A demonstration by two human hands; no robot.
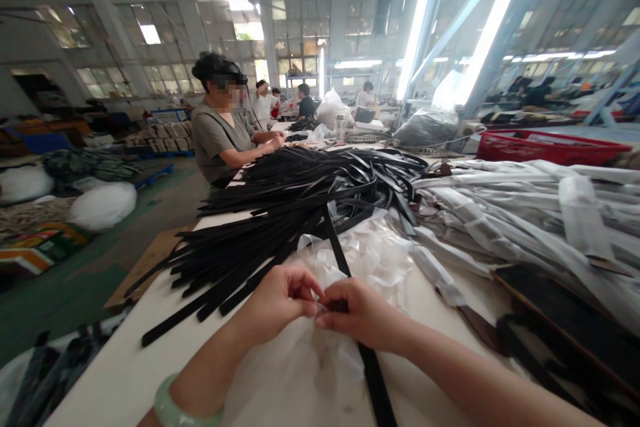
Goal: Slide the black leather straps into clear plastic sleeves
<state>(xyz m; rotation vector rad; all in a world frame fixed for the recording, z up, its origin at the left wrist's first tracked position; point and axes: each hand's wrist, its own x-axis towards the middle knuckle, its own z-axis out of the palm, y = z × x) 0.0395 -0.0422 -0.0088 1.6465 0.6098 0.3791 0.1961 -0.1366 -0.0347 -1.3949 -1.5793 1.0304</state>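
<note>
My left hand (277, 300) and my right hand (357, 313) meet above the white table, their fingers pinching a transparent plastic sleeve (320, 353) at its edge. A long black belt strap (373, 367) runs under my right hand and through the sleeve, its far end rising toward (336, 247) the heap. A large heap of black belt straps (270, 247) lies just beyond my hands. A jade bangle (173, 407) circles my left wrist. To the right lies a pile of belts in plastic sleeves (520, 220).
A co-worker (217, 137) in a grey shirt stands at the table's far left side, hands on the straps. Dark boards (565, 320) lie at the lower right. A red crate (547, 147) stands beyond the pile. Bales and sacks cover the factory floor at left.
</note>
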